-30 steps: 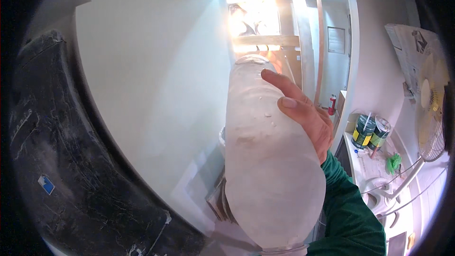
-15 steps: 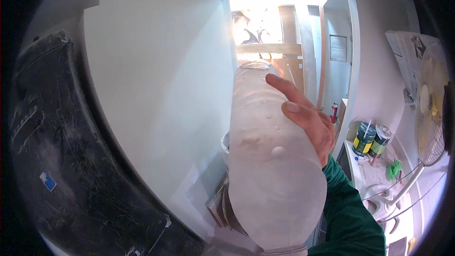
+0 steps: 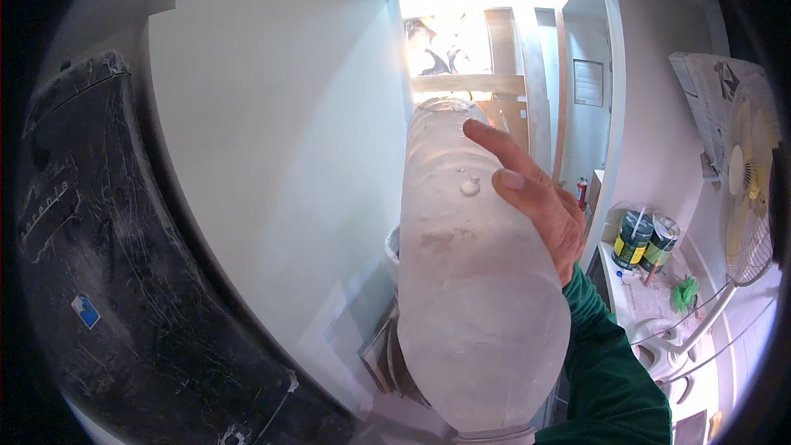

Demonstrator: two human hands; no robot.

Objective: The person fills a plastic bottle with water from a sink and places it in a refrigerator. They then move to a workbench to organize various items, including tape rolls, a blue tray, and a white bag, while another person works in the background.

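Cloudy plastic bottle (image 3: 486, 305), head view: held up before me, neck end nearest, right grip (image 3: 544, 210) curled round its far half, left grip out of shot so can't tell. Probably squishy and slippery, I'd hold mid-body, lightly

Pale wall (image 3: 272, 156) left of brightly lit doorway (image 3: 615, 115).

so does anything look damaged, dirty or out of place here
The large black unit at left looks odd: pale streaks and whitish patches mark its dark surface, whether scratches or dust I can't tell. The translucent bottle in the right hand has a brownish smudge partway along. No spill shows.
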